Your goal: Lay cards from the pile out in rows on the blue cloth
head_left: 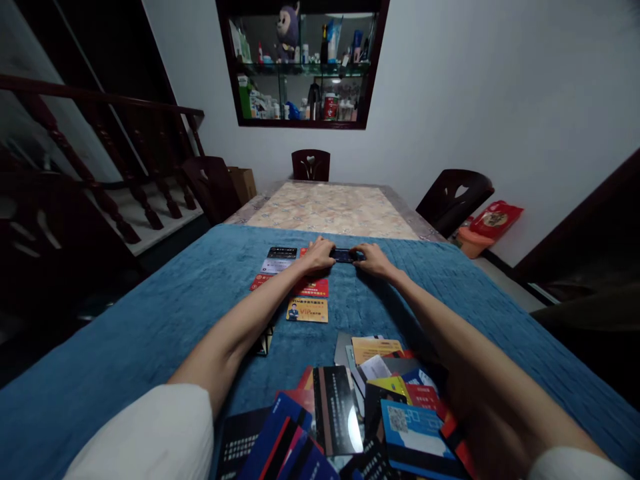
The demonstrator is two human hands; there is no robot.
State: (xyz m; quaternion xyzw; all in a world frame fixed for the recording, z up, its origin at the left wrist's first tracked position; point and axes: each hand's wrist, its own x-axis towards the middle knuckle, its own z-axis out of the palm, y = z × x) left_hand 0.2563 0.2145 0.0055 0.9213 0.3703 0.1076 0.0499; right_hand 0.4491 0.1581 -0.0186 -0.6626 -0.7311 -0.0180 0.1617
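**Across the blue cloth, two hands on one dark card**

Near the far hem of the cloth, I see the left hand and the right hand at opposite ends of that one card, thumb and fingers of each clamped on its edges. Whether it lies flat or is slightly lifted, I cannot tell.

Just left of it, partly behind the left forearm, sit the laid-out cards. I count one black card, one pale card, one yellow card and red ones, at least two, that the arm partly hides. Closer in, between the forearms, spreads a loose heap of cards, well over ten, too overlapped to count.

Beyond the table hangs one wall cabinet. Its upper shelf holds one plush toy among bottles and tubes; below stand one dark flask, one red jar and small bottles. On the floor, one orange tub has a red bag at its top; opposite stands one cardboard box, contents hidden.
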